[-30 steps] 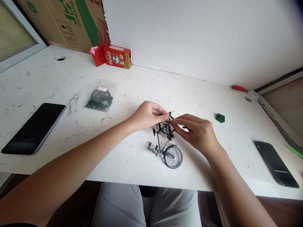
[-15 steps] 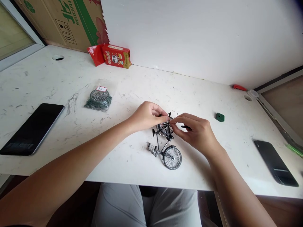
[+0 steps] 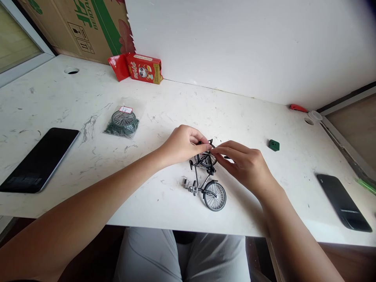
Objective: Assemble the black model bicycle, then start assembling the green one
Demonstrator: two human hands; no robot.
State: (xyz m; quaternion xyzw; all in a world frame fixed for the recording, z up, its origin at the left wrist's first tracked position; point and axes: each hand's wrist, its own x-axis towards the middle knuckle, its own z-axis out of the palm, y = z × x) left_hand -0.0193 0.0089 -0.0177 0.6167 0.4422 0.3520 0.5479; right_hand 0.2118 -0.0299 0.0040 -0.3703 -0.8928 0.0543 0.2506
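A miniature black bicycle (image 3: pixel 202 177) lies on its side on the table, with its silver handlebar end and front wheel (image 3: pixel 215 196) toward me. My left hand (image 3: pixel 188 144) pinches the bicycle's rear end by the far wheel (image 3: pixel 206 158), thumb and forefinger together. At the same spot the fingertips of my right hand (image 3: pixel 242 160) are closed against the rear wheel's hub area. A small black rod-like piece (image 3: pixel 227 157) shows between the fingers of my right hand. What lies right between the fingertips is too small to make out.
Left of the hands lie a clear bag (image 3: pixel 123 119) of dark green parts with a wheel and a phone (image 3: pixel 41 158). A red box (image 3: pixel 143 68) stands by the wall. To the right are a green block (image 3: pixel 274 145), a black phone-like slab (image 3: pixel 343 201) and a red object (image 3: pixel 298 107).
My right hand's fingers have shifted slightly at the rear wheel, and less of the small black piece shows. The left hand keeps its pinch.
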